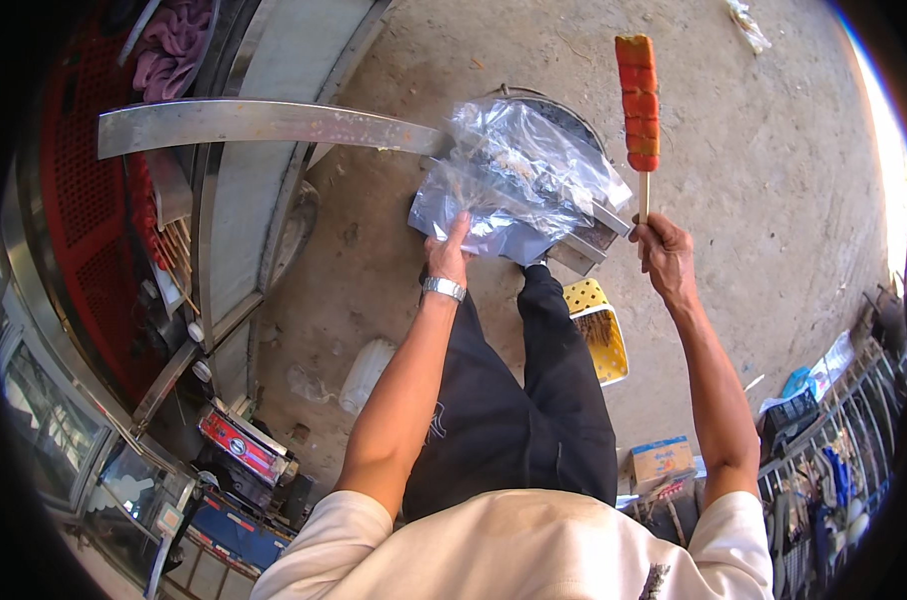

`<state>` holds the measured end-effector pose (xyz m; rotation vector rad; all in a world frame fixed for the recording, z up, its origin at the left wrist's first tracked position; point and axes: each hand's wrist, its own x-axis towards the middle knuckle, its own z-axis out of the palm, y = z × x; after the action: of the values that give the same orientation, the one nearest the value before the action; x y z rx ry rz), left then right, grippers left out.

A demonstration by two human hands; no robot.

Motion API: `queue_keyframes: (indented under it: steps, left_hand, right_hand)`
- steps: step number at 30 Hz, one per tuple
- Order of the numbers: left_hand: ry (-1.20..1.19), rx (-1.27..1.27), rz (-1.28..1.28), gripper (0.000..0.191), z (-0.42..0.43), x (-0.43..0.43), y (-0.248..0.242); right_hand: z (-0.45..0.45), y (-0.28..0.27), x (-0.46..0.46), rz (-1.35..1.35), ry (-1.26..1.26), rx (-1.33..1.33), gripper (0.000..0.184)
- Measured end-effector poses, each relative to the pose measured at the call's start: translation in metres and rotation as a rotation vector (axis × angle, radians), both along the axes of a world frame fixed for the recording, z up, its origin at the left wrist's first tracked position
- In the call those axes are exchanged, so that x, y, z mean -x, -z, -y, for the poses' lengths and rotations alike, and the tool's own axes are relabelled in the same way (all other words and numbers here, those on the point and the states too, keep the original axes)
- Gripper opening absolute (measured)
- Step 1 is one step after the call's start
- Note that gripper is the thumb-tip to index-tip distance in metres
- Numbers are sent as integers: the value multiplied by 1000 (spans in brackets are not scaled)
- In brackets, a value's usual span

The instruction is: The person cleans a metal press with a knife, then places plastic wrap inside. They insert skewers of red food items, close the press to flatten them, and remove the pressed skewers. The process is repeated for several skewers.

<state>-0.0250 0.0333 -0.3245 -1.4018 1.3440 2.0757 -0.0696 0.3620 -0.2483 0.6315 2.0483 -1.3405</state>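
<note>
My right hand [665,251] grips the wooden stick of a skewer [637,105] out to the right, its red-orange segmented food pointing away from me. A clear plastic bag [521,180] is pinched at its near edge by my left hand [448,255], thumb on top. The bag is crumpled, with some bits showing at its middle. Beneath it, metal bars or a trough [592,240] and a round dark basin [558,112] are partly hidden. A silver watch sits on my left wrist.
A long metal strip [273,124] juts from the cart at left. Red-coated skewers [153,232] lie by a red perforated crate [93,202]. A yellow basket [611,341] stands by my right leg, a white jug [367,375] by my left. A wire rack [836,450] is at lower right.
</note>
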Motion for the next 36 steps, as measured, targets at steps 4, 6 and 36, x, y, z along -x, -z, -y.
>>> queue_keyframes:
  steps: [4, 6, 36]
  left_hand:
    - [69, 159, 140, 42, 11, -1, -33]
    - [147, 512, 57, 38, 18, 1, -59]
    - [1670, 878, -613, 37, -25, 239, -28]
  right_hand:
    - [-3, -9, -29, -298, -288, -73, 6]
    - [-2, -13, -44, -286, -312, -82, 5]
    - [53, 43, -24, -429, -717, -484, 11]
